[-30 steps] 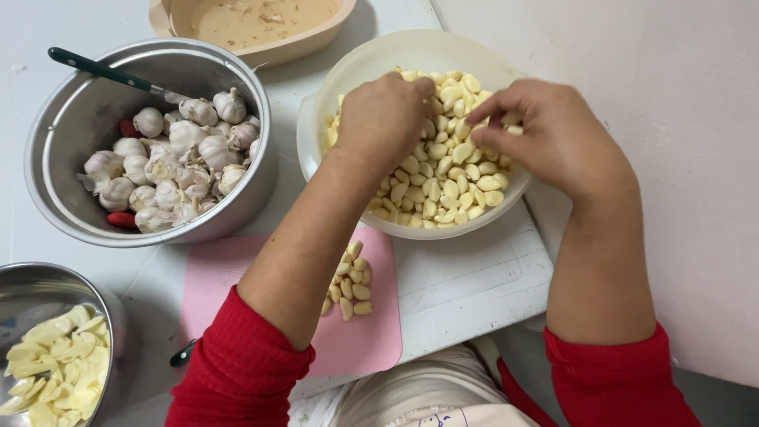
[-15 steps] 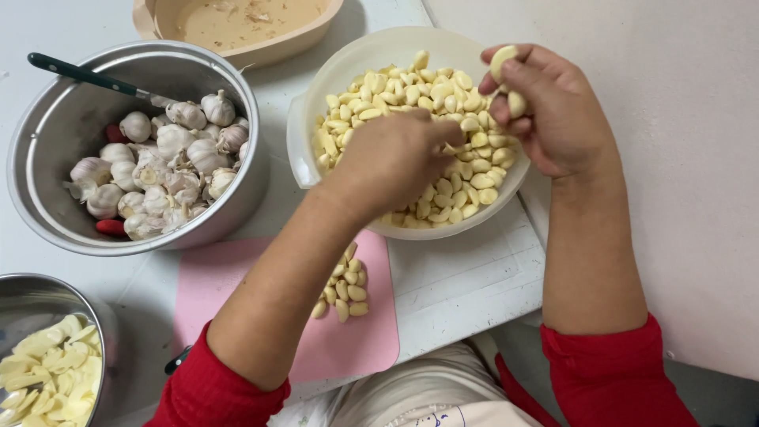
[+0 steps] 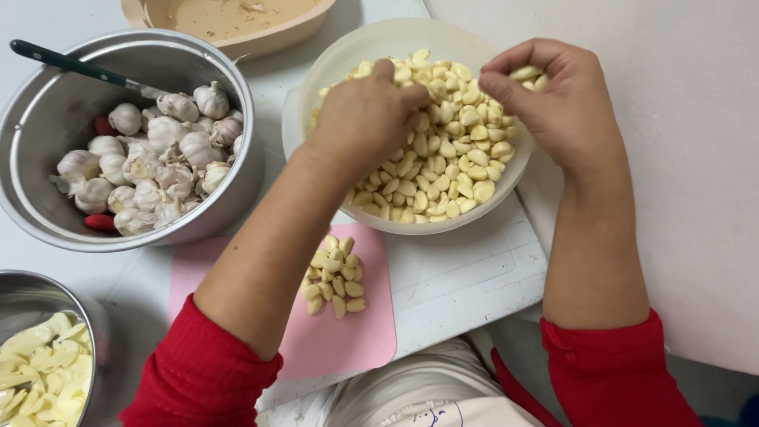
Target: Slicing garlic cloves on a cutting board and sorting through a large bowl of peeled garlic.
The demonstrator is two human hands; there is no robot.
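Over the white bowl at twelve o'clock, both hands hang palm-down above its heap of peeled garlic cloves; the left hand is curled, fingertips dipped among the cloves, though what they pinch I cannot tell; the right hand, at two o'clock, is cupped shut around a few cloves, thumb pressed over them; at ten o'clock a steel bowl holds whole garlic bulbs; a small clove pile lies on the pink mat.

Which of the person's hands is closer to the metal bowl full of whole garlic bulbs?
Left. The left hand is over the white bowl, beside the metal bowl; the right hand is farther off.
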